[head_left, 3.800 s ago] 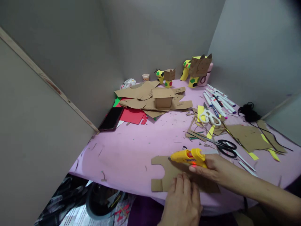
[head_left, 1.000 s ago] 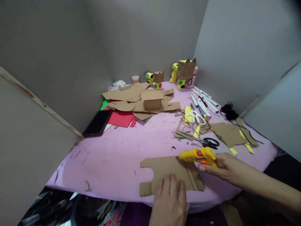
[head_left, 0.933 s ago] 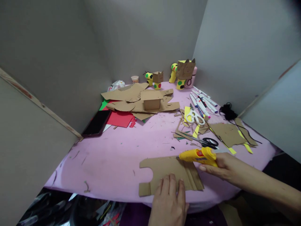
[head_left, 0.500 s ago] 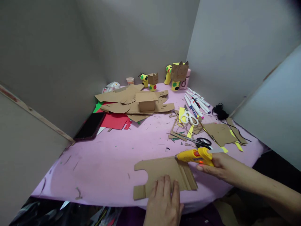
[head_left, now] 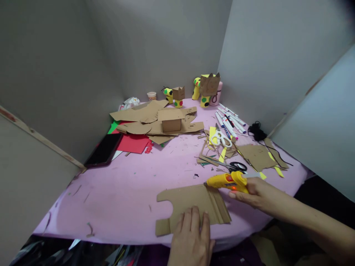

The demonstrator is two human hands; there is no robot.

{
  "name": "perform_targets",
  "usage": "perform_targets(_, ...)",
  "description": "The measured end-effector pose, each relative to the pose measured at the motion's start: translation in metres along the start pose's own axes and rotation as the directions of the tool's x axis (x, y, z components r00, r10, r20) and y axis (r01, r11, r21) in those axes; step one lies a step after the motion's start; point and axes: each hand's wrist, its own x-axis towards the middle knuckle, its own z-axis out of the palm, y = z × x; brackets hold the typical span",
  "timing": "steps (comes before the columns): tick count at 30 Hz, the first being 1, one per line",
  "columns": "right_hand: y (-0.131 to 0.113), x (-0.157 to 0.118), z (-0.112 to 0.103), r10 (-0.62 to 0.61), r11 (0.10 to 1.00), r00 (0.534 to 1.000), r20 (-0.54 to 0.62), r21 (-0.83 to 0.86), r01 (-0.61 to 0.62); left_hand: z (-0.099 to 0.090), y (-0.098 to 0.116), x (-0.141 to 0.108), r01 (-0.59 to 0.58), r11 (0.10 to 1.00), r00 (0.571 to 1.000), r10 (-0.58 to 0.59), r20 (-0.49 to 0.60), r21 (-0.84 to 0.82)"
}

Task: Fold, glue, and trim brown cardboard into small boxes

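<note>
A flat brown cardboard piece [head_left: 188, 199] with a rounded notch in its left side lies near the table's front edge. My left hand [head_left: 192, 236] rests on its lower part, palm down, fingers stretched and slightly apart. In my right hand [head_left: 251, 192] is a yellow glue gun [head_left: 227, 181] with a small red light lit. Its nozzle meets the cardboard's top edge, close to the folded creases on the right.
Cardboard scraps and a small box [head_left: 171, 125] lie at the back, beside red paper [head_left: 134, 143] and a dark tablet [head_left: 104, 149]. White scissors [head_left: 221, 138], black-handled scissors [head_left: 237, 167], markers [head_left: 231, 120] and black yarn [head_left: 257, 131] are on the right. Decorated yellow figures [head_left: 205, 100] stand behind.
The whole view has shifted slightly, moving things a little to the left. Both hands keep nearly the same places on and above the cardboard.
</note>
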Motion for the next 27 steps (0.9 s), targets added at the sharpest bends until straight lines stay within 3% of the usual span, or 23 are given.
perform_targets(16, -0.0013, -0.0025, -0.0018, 0.005, 1.0, 0.999, 0.037, 0.018, -0.005, -0.0094, 0.0024, 0.0047, 0.041, 0.999, 0.999, -0.041, 0.01, 0.003)
perform_targets(27, -0.0042, -0.0077, -0.0019, 0.056, 0.998, 0.995, 0.081, 0.03, -0.059, -0.0078, -0.001, 0.003, -0.04, 0.997, 0.998, 0.036, 0.058, 0.062)
